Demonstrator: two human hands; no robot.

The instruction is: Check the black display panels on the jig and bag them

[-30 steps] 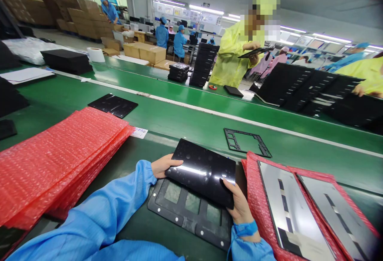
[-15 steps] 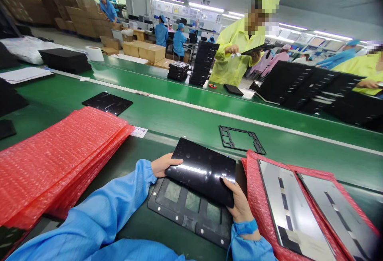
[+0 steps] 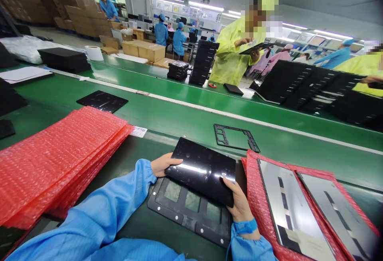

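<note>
**Both hands on black panel, over jig at near edge of bench**

L hand (image 3: 163, 164) clamps the left edge of the black panel (image 3: 202, 169): thumb on the glossy top, fingers tucked under and out of sight. R hand (image 3: 237, 203) pinches the panel's near-right corner, thumb on top and the rest wrapped below. The panel sits tilted, far edge higher, held just above a black jig (image 3: 185, 209) w/ window cut-outs. The jig lies flat on the dark bench (image 3: 134, 161) by its near edge. Can't tell if panel and jig touch at the near side.

Left of the jig, a fanned stack of red bubble bags (image 3: 56, 161) runs toward the bench's left end. Right of it, touching the R wrist area, more red wrap (image 3: 254, 189) carries two silvery panels (image 3: 287, 209) side by side.

Beyond the bench runs the green belt (image 3: 185, 121). On it are an open black frame (image 3: 236, 137) just past the panel, a black sheet (image 3: 101, 100) further left, and a small white label (image 3: 139, 131) at the belt's near edge.

Across the belt a co-worker in a yellow coat (image 3: 233, 53) holds another dark panel (image 3: 257, 48) up in both hands.
</note>
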